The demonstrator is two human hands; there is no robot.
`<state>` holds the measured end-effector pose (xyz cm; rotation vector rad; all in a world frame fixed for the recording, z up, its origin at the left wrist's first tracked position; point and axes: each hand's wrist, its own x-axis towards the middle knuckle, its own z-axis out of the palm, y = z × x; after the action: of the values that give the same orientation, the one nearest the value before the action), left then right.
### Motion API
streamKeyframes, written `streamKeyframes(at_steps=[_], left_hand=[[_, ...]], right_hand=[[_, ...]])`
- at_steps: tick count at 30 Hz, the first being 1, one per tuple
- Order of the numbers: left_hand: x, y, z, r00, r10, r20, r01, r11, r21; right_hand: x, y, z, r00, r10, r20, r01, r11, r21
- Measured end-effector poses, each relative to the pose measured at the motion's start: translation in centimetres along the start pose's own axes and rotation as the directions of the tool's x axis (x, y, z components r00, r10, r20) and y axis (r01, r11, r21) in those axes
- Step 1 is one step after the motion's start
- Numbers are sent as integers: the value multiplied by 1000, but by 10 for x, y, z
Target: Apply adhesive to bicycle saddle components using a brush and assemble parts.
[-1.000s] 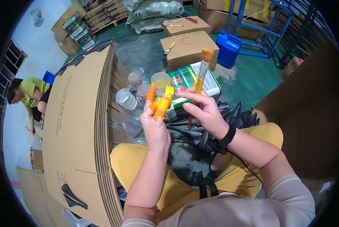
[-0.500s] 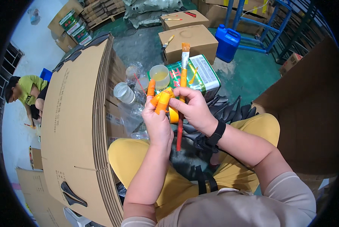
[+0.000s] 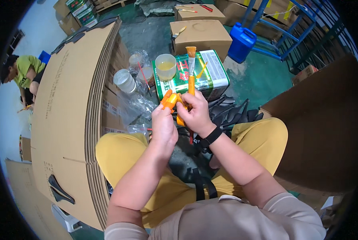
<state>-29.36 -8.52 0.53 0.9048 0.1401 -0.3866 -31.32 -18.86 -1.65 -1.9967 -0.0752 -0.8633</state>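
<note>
Orange-yellow tape wraps several fingers of my left hand (image 3: 164, 124). Those fingers stretch upward, close together but not curled round anything I can see. My right hand (image 3: 196, 114) pinches yellow tape (image 3: 181, 119) against the wrapped fingertips, and part of the tape hangs below. Also in that hand is an upright paintbrush (image 3: 191, 78), with brown bristles on top and a yellow-and-red handle running down past the palm. Just beyond both hands a green-and-white tin (image 3: 215, 66) lies on its side. On it stand a clear cup of yellowish liquid (image 3: 165, 69) and a yellow tape scrap (image 3: 202, 71).
Flattened cardboard (image 3: 67, 116) is stacked at my left, with a black bicycle saddle (image 3: 60, 190) on it. Clear cups (image 3: 124, 81) stand beside the tin. Black saddle-like parts (image 3: 235, 112) lie near my right knee. Beyond are a blue jerrycan (image 3: 242, 42), cardboard boxes (image 3: 203, 38) and a crouching person (image 3: 27, 76).
Both hands have shifted slightly, and the left hand's wrapped fingers are now closer together. The right hand still holds the upright brush. My view has moved a little, too.
</note>
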Motion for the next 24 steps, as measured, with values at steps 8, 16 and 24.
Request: streamKeyframes(at_steps=[8, 16, 24], left_hand=[[-12, -9, -36, 970, -214, -116, 231, 960, 159], [-45, -5, -62, 888, -375, -267, 433, 877, 209], [-82, 15, -51, 824, -483, -298, 546, 817, 187]], right_hand=[[-18, -2, -12, 970, -194, 146, 200, 979, -26], [-43, -12, -23, 899, -293, 325, 293, 955, 49], [-58, -23, -35, 851, -343, 398, 329, 939, 105]])
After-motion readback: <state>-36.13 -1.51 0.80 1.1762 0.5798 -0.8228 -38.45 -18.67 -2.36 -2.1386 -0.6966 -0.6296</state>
